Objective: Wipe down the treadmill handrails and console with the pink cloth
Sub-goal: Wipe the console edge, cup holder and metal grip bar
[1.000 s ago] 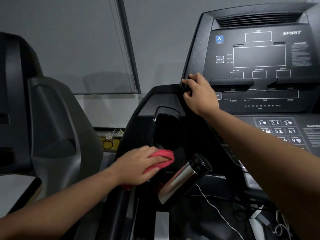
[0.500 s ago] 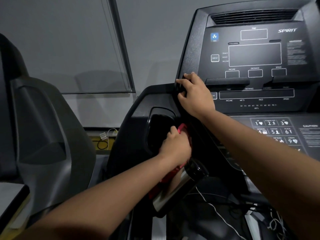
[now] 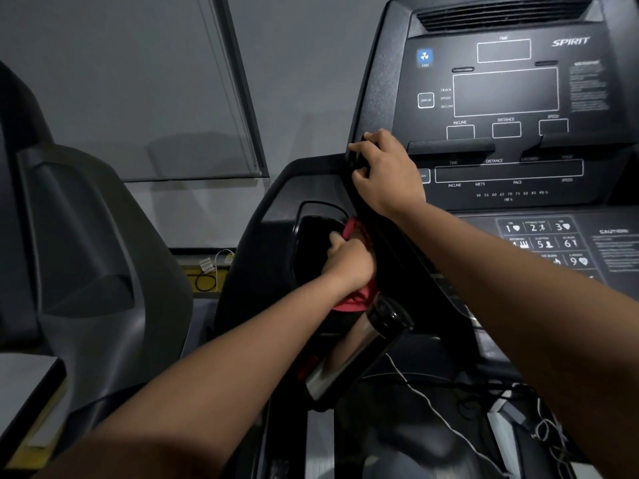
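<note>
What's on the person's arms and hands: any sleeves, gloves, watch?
Nothing worn shows. The left forearm and right forearm are bare to the frame edge, no sleeves. The left hand and right hand have no gloves, rings, watch or bands visible.

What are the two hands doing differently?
The left hand grips the pink cloth; the right hand holds no cloth. The left hand is low, at the cup holder; the right hand is higher, curled round the console edge. Both are bare, with curled fingers.
</note>
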A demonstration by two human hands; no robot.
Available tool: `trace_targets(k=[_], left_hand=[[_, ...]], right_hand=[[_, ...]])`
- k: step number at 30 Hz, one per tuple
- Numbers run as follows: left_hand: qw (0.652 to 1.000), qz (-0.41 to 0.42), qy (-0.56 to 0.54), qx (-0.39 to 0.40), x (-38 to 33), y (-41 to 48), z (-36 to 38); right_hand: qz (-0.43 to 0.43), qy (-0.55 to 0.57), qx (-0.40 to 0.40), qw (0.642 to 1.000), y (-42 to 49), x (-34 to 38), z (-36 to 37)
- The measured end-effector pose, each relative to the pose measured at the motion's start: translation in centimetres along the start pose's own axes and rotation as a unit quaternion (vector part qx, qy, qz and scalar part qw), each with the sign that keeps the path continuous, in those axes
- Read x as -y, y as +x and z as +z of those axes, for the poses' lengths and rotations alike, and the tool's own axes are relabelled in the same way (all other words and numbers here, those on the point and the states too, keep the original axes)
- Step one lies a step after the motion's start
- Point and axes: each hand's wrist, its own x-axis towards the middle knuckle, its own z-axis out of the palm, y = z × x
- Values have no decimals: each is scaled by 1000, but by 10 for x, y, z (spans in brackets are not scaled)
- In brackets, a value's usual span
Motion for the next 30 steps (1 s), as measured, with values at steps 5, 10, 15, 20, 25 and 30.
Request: trace_targets(k=[5, 10, 15, 20, 25, 30], left_hand=[[993, 23, 99, 63, 4, -23, 1], [998, -21, 67, -7, -2, -6, 15], [993, -89, -30, -77, -10, 22, 11], [992, 62, 108, 4, 12, 19, 2], [949, 219, 223, 40, 25, -24, -10], [877, 397, 270, 15, 72, -41, -23]], right_hand=[[-3, -6, 3, 1000, -2, 0, -1], [-6, -6, 7, 1000, -2, 1, -1], [-6, -7, 6, 1000, -2, 1, -2], [4, -26, 4, 1000, 2, 4, -4], [3, -22, 10, 1000, 0, 2, -4], [1, 0, 14, 1000, -3, 1, -6]])
